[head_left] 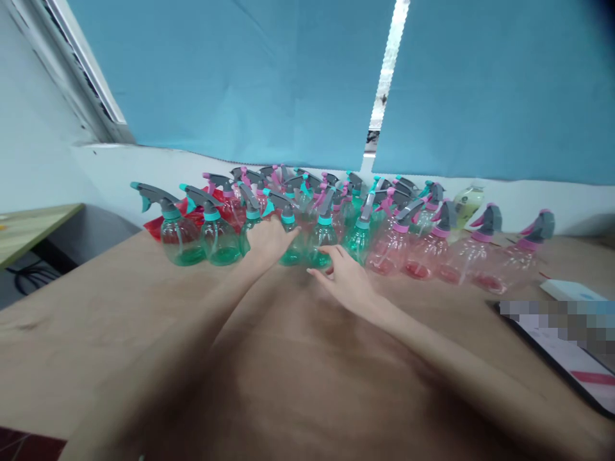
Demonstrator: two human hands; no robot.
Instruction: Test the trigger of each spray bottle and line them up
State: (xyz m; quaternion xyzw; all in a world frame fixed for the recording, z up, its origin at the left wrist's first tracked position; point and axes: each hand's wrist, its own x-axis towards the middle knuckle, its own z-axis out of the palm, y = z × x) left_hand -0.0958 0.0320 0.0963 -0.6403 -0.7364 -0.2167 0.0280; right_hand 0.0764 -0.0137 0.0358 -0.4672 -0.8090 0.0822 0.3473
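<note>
A blue sheet [216, 77] hung over the white wall [113, 163], and below it the wooden table [120, 301] held a crowd of spray bottles, green-tinted to the left of the front row and pink-tinted to the right. Both my hands were at the front edge of that crowd. The green bottle nearest my right hand [348, 275] stood upright just beyond my fingers and slightly to the left of my palm, its long axis running straight up from the wood. My right forearm slanted in from the right, so I judged that hand the nearer one to it, with a sideways closing on its body [323, 237] the natural line. That hand was loosely curved, thumb and forefinger apart, with nothing visibly pinched between them; whether a fingertip touched the plastic I could not tell.

My left hand [269, 240] lay across the front of another green bottle, thumb stuck out to the right toward the neighbouring bottle [291, 253]. Its other fingers were hidden or too blurred to read, so I cannot say if they gripped anything. The neighbouring bottle stood between my two hands, upright too, with its teal nozzle [268, 206] turned left.
</note>
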